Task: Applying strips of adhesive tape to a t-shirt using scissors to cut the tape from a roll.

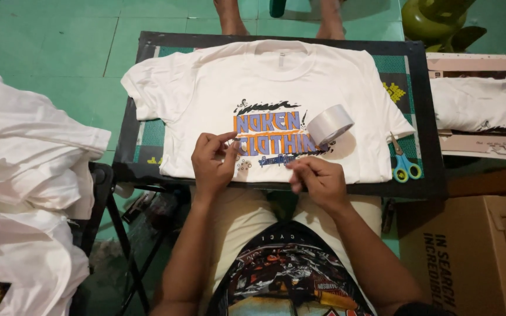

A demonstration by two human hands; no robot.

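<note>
Fingers [225, 142] of your left hand [213, 164] pinch at the shirt [206, 88] print; right hand [317, 180] pinched, contents unclear. Tape roll [330, 124] just beyond right fingers, nearer that hand.

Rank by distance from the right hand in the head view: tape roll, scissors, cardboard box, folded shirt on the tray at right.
From the right hand, nearest first:
1. Tape roll, just above the hand, lying on the printed T-shirt.
2. Scissors, to the right, at the table's edge.
3. Cardboard box, lower right, on the floor.
4. Folded shirt, upper right, on the tray.
</note>
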